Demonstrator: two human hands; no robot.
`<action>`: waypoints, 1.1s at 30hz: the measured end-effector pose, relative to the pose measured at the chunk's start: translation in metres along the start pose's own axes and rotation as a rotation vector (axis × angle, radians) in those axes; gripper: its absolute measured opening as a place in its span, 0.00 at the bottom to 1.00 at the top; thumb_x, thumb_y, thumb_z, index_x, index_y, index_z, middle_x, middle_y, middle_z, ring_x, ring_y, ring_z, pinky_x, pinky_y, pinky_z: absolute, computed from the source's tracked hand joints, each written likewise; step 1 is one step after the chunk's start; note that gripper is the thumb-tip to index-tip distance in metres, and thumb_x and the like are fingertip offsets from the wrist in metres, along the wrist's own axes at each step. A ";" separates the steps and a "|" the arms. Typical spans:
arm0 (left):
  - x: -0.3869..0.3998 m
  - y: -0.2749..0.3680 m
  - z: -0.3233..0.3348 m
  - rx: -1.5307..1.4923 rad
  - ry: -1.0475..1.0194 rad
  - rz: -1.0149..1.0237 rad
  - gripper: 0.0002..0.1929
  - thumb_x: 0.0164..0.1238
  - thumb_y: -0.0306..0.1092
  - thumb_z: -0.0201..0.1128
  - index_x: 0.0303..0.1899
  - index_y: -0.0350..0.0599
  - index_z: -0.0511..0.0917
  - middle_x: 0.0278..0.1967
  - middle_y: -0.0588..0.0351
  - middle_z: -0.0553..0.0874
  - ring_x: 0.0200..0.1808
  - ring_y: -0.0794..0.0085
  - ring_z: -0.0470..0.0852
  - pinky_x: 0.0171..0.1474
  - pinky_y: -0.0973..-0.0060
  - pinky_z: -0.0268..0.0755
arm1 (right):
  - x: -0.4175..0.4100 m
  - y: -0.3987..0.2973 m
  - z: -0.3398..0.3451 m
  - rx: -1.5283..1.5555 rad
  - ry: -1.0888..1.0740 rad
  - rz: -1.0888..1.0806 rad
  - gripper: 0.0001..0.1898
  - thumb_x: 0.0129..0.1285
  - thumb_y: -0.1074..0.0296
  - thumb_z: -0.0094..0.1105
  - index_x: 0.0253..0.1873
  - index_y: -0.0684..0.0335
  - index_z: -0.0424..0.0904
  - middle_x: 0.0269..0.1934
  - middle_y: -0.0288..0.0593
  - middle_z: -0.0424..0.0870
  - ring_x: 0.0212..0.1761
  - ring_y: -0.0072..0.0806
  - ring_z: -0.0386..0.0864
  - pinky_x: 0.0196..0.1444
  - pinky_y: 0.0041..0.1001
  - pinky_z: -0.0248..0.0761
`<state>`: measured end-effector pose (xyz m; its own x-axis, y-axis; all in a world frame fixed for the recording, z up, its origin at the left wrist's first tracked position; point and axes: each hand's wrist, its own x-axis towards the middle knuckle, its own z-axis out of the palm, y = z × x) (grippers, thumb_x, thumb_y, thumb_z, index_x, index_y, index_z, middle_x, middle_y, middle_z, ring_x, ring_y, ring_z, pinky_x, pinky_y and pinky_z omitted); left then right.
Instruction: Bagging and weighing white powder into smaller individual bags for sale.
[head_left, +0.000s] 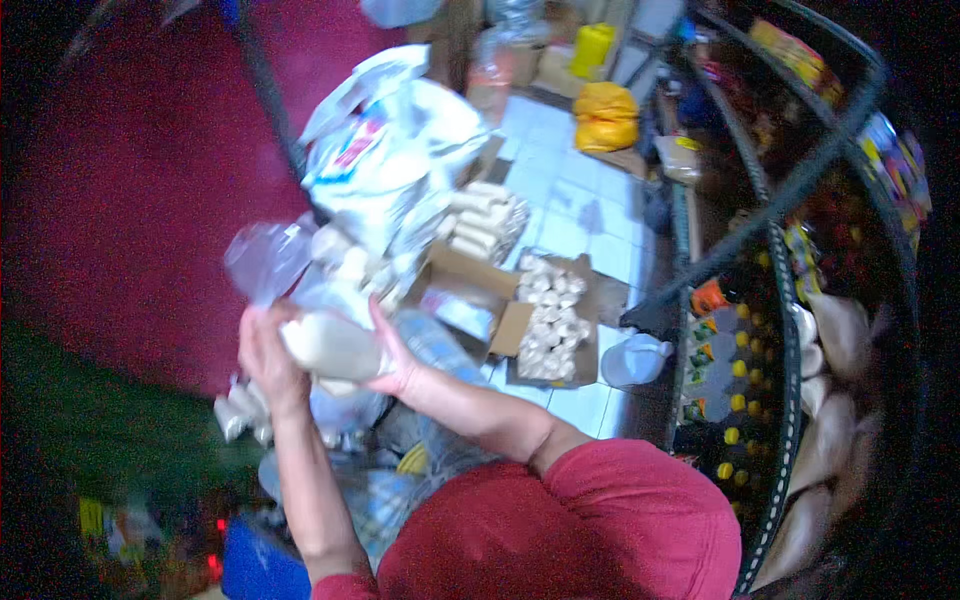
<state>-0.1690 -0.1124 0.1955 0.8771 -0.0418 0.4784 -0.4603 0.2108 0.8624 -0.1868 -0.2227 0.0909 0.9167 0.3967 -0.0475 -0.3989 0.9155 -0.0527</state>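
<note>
Between my two hands is a clear plastic bag filled with something white (334, 346), held tilted on its side. My left hand (271, 352) is closed around the bag's gathered neck, and loose clear plastic (268, 259) flares out beyond the fingers. At the filled end, my right hand (396, 354) presses against the bag with thumb and fingers spread around it. Motion blur hides what the white content is. Just past my hands lie several small white filled bags (351, 264), next to a large white plastic sack (390, 150).
An open cardboard box (469, 289) stands beside a carton of white wrapped rolls or packets (553, 319). A light-blue plastic jug (634, 360) sits on the tiled floor (559, 187). Shelves with bottles (720, 375) run along the right, and a yellow bag (606, 116) lies further off.
</note>
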 end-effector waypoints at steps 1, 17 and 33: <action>-0.004 0.000 0.001 -0.073 0.001 0.010 0.11 0.70 0.33 0.45 0.31 0.38 0.72 0.29 0.53 0.78 0.34 0.72 0.75 0.41 0.75 0.67 | -0.005 -0.007 -0.002 -0.043 -0.029 0.040 0.43 0.54 0.28 0.42 0.65 0.57 0.58 0.62 0.44 0.64 0.62 0.36 0.65 0.60 0.41 0.60; -0.069 -0.070 0.056 0.267 -0.303 -0.035 0.10 0.69 0.30 0.47 0.31 0.36 0.73 0.30 0.52 0.76 0.33 0.66 0.76 0.39 0.74 0.67 | -0.089 -0.099 0.072 -1.527 -0.031 -0.360 0.30 0.55 0.66 0.63 0.62 0.64 0.63 0.53 0.39 0.72 0.54 0.22 0.67 0.57 0.26 0.60; -0.059 -0.046 0.057 0.188 -0.457 -0.260 0.09 0.63 0.29 0.52 0.39 0.33 0.76 0.34 0.50 0.81 0.38 0.70 0.77 0.43 0.73 0.68 | -0.071 -0.104 0.113 -2.316 -0.333 -0.361 0.10 0.58 0.67 0.53 0.40 0.66 0.77 0.35 0.49 0.79 0.39 0.42 0.76 0.43 0.33 0.68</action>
<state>-0.2073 -0.1758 0.1370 0.8357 -0.4972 0.2332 -0.2898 -0.0387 0.9563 -0.2077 -0.3378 0.2119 0.8054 0.5099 0.3022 0.5710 -0.5311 -0.6260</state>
